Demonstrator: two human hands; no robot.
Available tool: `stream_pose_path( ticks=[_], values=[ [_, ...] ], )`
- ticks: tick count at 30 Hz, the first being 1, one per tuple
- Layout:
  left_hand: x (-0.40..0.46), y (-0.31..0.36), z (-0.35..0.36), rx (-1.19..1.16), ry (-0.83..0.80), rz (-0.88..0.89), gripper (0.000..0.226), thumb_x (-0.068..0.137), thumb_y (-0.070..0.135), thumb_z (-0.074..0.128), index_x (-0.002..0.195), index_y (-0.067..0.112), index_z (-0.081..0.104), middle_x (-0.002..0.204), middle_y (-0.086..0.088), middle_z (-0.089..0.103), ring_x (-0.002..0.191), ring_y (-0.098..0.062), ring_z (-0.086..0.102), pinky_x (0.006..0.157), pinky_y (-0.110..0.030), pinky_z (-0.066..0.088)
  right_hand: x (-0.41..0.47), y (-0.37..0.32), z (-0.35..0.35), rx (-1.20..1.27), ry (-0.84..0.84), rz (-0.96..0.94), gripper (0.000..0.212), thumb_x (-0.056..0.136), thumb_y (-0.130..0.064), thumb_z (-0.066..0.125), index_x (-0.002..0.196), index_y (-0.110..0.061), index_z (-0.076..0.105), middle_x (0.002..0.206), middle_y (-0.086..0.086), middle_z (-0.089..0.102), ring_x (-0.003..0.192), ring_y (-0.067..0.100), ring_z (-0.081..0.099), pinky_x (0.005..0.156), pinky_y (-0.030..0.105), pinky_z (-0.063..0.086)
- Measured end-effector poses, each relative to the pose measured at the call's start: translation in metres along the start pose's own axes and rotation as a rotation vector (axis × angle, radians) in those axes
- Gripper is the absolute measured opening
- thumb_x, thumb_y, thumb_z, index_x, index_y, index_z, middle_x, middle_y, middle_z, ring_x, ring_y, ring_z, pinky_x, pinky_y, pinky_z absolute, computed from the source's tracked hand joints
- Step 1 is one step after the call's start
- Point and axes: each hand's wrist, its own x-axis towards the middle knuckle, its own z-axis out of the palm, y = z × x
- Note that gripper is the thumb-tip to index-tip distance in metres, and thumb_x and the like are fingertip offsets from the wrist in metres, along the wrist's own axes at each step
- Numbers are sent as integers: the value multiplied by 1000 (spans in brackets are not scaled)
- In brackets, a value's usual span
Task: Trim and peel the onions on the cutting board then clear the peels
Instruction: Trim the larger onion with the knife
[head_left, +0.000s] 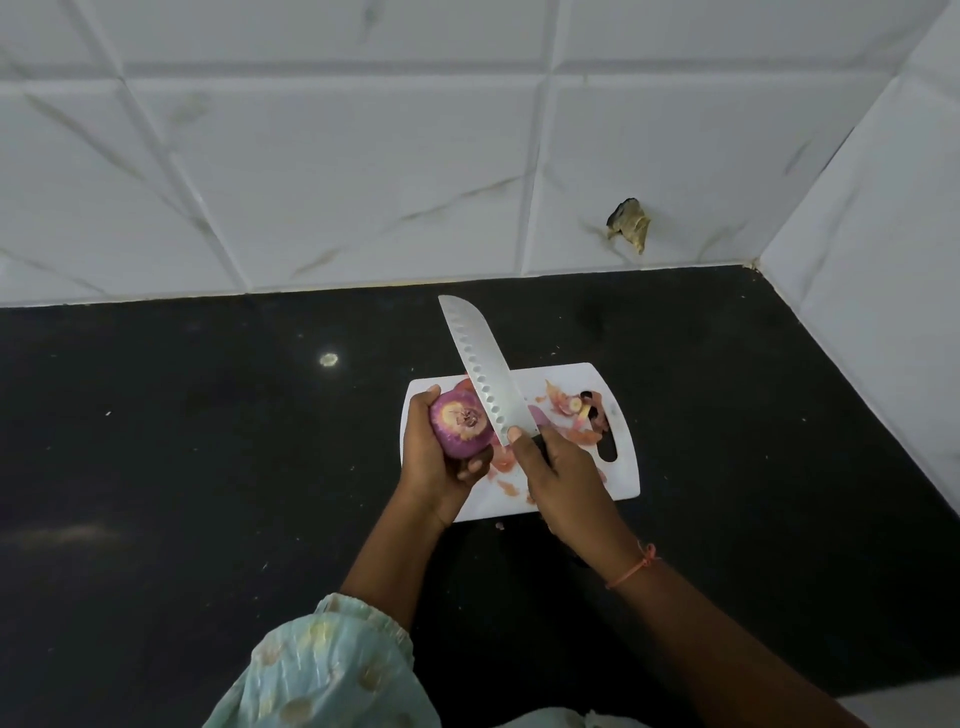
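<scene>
You're looking at a dark, near-black surface (208, 467) flecked with pale crumbs, and there's a small round bright spot (328, 359) on it, off to the left of the work area. Behind it your view takes in a wall of white tiles (337, 182) with faint grey-brown veining, meeting a second tiled wall (883, 312) at the right-hand corner. Low on the back wall sits a ragged brownish hole (629, 223).
</scene>
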Motion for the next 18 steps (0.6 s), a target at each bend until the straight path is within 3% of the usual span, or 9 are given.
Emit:
stream_pose_path(
  ticks=[3,5,7,10,13,16,18],
  values=[
    [0,-4,2,-64,39,6,50,97,49,41,89,7,67,93,-14,69,36,-13,38,38,-19,28,-3,-2,3,-4,-20,8,27,99,-48,43,104,-25,57,100,-3,71,91,7,67,82,31,58],
    [-1,-6,3,-89,58,13,49,97,48,41,88,7,65,88,-13,68,35,-12,37,39,-19,27,-3,-5,3,-17,-13,17,35,98,-50,43,107,-21,61,99,-3,71,91,8,66,84,36,57],
    [-4,-9,6,-97,84,8,49,97,48,41,90,5,64,83,-11,70,35,-12,39,39,-19,28,-1,-8,3,-15,-15,22,38,98,-50,43,109,-18,60,100,-3,71,93,9,66,86,38,56],
    [-4,-12,8,-102,138,18,47,99,48,42,94,6,63,78,-7,72,37,-10,50,40,-18,31,-3,-4,2,15,-68,53,24,98,-50,43,109,-31,53,105,-5,71,97,10,66,88,38,56],
    [1,-10,7,-125,180,24,48,99,50,42,100,7,61,82,-8,70,40,-12,56,39,-16,36,-8,6,7,-3,-71,87,32,98,-53,43,109,-29,61,97,-8,72,91,6,68,85,36,57],
    [3,-14,6,-109,179,14,50,100,51,39,97,7,61,79,-7,71,39,-12,53,40,-17,34,-7,4,9,18,-74,109,38,99,-51,43,114,-24,64,82,-15,69,76,0,65,67,19,53],
    [1,-22,6,-97,151,10,53,100,51,36,103,4,61,82,-9,71,37,-10,47,39,-18,30,-2,-2,8,35,-97,141,36,100,-49,41,114,-24,63,60,-22,59,56,-6,56,49,9,38]
  ],
)
